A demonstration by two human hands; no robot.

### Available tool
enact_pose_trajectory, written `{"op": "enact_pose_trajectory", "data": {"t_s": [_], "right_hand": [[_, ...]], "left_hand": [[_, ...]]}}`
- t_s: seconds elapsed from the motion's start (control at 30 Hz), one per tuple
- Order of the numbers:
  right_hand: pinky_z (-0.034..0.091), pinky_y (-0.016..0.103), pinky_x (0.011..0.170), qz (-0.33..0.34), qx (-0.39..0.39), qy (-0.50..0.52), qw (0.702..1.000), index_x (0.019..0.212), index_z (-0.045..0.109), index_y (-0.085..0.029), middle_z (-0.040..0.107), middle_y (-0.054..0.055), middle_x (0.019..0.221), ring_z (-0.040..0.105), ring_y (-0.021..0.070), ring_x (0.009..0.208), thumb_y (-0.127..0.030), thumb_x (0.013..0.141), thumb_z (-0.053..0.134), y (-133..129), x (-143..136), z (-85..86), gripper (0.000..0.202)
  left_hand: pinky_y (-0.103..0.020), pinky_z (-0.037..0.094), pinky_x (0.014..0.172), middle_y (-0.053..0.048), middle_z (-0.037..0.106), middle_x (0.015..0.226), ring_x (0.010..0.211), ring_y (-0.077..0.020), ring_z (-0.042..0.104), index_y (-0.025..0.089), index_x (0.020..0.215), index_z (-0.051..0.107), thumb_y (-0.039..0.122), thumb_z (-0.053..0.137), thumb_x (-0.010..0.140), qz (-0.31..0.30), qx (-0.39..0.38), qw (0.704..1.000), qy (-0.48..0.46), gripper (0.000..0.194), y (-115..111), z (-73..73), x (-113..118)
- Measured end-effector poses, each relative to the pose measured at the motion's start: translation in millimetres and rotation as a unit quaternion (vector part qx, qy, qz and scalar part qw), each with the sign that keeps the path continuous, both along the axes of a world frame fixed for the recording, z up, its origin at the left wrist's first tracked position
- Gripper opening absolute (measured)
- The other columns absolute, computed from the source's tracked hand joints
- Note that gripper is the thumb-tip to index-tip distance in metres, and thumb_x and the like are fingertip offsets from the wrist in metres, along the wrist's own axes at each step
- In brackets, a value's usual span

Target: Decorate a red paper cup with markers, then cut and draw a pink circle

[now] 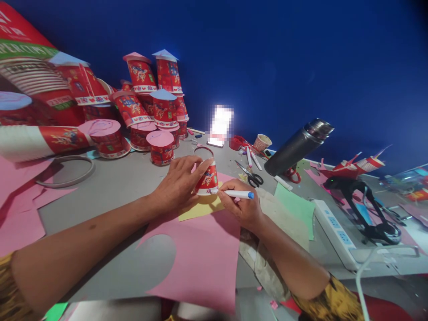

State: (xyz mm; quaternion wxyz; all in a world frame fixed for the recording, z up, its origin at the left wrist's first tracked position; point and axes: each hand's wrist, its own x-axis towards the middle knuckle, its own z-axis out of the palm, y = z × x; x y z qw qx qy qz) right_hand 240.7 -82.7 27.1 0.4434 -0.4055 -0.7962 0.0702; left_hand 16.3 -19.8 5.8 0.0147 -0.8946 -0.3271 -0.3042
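Note:
My left hand [179, 183] is closed around a red printed paper cup [207, 179], thumb lying along its upper side. The cup stands on a piece of yellow paper [190, 212], its white-banded edge down. My right hand [242, 207] pinches a white marker with a blue end [239, 194]. Its other end points at the foot of the cup, where my fingers hide the tip. Under the yellow paper lies a pink sheet [207, 254] with a rounded cutout. Just behind the cup a thin ring [203, 149] shows.
Red cups with paper tops [162, 107] are stacked at the back left. Black scissors [250, 174], a dark flask [297, 149], a green sheet [294, 207] and a white power strip [336, 232] lie or stand to the right. A lit phone [220, 127] leans near the blue wall.

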Motion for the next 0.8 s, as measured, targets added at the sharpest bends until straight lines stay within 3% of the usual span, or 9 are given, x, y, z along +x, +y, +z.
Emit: {"op": "enact_pose_trajectory", "data": {"t_s": [0.2,0.37,0.53,0.8], "right_hand": [[0.054,0.026,0.069,-0.026,0.031,0.061,0.997,0.102,0.069,-0.023,0.076,0.001,0.085,0.071,0.015,0.072,-0.025,0.104,0.062,0.8,7.8,3.9,0.008],[0.056,0.028,0.073,-0.022,0.045,0.016,0.999,0.108,0.07,-0.023,0.079,0.005,0.095,0.074,0.0179,0.079,-0.023,0.102,0.065,5.2,10.0,3.5,0.008],[0.052,0.028,0.064,-0.014,0.051,-0.021,0.998,0.111,0.069,-0.023,0.075,0.003,0.087,0.067,0.0169,0.068,-0.026,0.098,0.073,11.9,12.5,-3.4,0.014],[0.054,0.032,0.072,0.01,0.105,-0.088,0.991,0.115,0.067,-0.025,0.077,0.004,0.092,0.071,0.0209,0.082,-0.015,0.099,0.066,12.0,11.8,-8.4,0.019]], "left_hand": [[-0.054,0.042,0.107,-0.016,0.052,0.14,0.13,-0.0385,0.051,0.028,0.162,0.026,0.017,0.07,0.082,-0.006,-0.004,1.0,-0.013,0.092,1.9,-1.6,-0.6],[-0.055,0.043,0.106,-0.017,0.051,0.142,0.13,-0.039,0.051,0.029,0.165,0.016,0.012,0.069,0.077,-0.008,-0.01,1.0,-0.027,0.104,3.1,-0.6,-3.1],[-0.056,0.044,0.105,-0.018,0.052,0.145,0.129,-0.0399,0.053,0.029,0.165,0.017,0.023,0.073,0.081,-0.014,-0.034,0.999,-0.034,0.101,7.8,-0.6,-6.3],[-0.058,0.044,0.102,-0.019,0.059,0.142,0.128,-0.0425,0.057,0.025,0.16,0.026,0.04,0.075,0.086,-0.013,-0.035,0.998,-0.043,0.09,5.6,1.2,-2.7]]}}
